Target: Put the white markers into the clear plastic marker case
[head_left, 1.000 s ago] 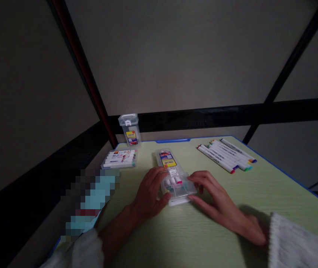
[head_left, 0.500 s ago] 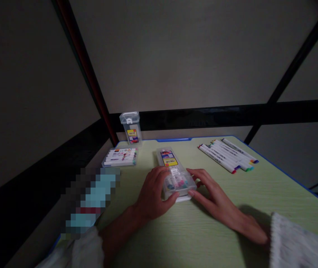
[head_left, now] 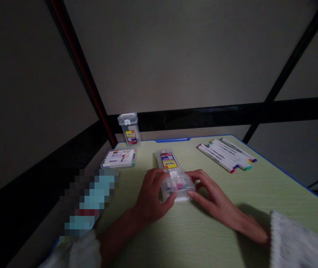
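Observation:
A clear plastic marker case lies on its back on the table, its lidded end toward me and its yellow label facing up. Through the lid, pink and green marker ends show faintly. My left hand grips the lid end from the left, with the thumb along the near edge. From the right, my right hand holds the same end between thumb and fingers. The white latch sits at the lid's edge, and the lid looks closed over the case.
Several loose white markers lie at the right of the light green table. At the back left stands another clear case, upright. A flat box of markers lies before it. A pixelated light-blue patch covers the left edge.
The lid, raised off the case a second ago with marker ends exposed, has come down over them. My left thumb has shifted right along the lid's near edge.

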